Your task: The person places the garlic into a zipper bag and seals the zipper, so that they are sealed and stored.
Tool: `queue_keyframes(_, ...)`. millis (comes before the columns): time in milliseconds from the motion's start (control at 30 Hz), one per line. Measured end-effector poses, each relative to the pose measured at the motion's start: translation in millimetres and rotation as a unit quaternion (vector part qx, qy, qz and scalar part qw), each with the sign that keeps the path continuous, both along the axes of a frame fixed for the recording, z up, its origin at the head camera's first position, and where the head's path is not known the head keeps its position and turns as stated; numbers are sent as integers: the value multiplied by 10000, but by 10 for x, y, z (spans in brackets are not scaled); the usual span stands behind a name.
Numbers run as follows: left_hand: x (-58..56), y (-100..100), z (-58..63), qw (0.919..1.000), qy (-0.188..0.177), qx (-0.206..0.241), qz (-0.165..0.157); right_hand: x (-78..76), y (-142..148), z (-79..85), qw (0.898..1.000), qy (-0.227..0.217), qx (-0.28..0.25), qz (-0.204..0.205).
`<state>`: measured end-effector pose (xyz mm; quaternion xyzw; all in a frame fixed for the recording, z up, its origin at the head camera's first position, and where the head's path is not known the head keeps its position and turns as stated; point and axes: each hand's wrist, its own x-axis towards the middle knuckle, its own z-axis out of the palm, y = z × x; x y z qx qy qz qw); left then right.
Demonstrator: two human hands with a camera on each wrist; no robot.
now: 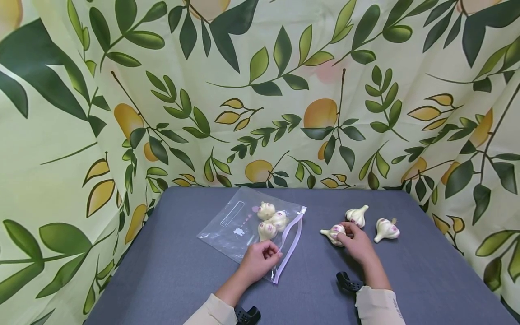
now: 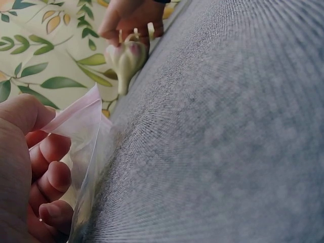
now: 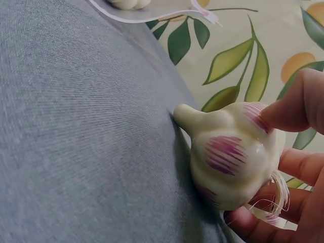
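Observation:
A clear zip bag [image 1: 227,230] with a pale purple zip edge lies on the table, with several garlic bulbs [image 1: 266,230] inside it. My left hand [image 1: 260,261] pinches the bag's open edge between thumb and fingers, lifting it a little, as the left wrist view also shows. To the right of the bag, my right hand [image 1: 357,243] grips a garlic bulb [image 3: 228,152] with purple streaks, its stem pointing left and its roots near the fingers. Beyond that hand lie two more bulbs, one at the back [image 1: 356,216] and one farther right [image 1: 387,229].
A grey cloth covers the table [image 1: 170,280]. Behind and on both sides hangs a curtain [image 1: 284,113] printed with leaves and fruit. Black wrist cameras [image 1: 348,283] sit by both cuffs.

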<state>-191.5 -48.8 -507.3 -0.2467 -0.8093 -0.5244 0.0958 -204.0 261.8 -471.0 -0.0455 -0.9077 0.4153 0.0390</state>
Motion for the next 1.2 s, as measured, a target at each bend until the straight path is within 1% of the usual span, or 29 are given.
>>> queue_keyframes(400,5,-2,-5,10000,-9,-4,22,-27,-40,-46,9999,136,-28,-93)
queue_keyframes(567,-2,0,-10,10000,16,23,0,-35,-43,-77,9991,406,-88,-104)
queue_keyframes(633,-5,0,-12,10000,22,31,-8,-43,-56,-87,9985,541,-129,3)
queue_keyframes(767,-8,0,-17,10000,57,52,-19,-61,-117,-100,9955,707,-443,456)
queue_keyframes(867,-6,0,-13,10000,77,47,-21,-70,-197,-93,9926,688,-648,763)
queue_keyframes(967,-4,2,-7,9999,94,41,-19,-68,-306,-67,9911,630,-757,898)
queue_keyframes(1100,-3,3,0,9999,83,49,-30,-68,-478,-57,9891,584,-803,1083)
queue_keyframes(1200,-4,0,-1,9999,83,57,-49,-76,-616,-81,9879,537,-763,1241)
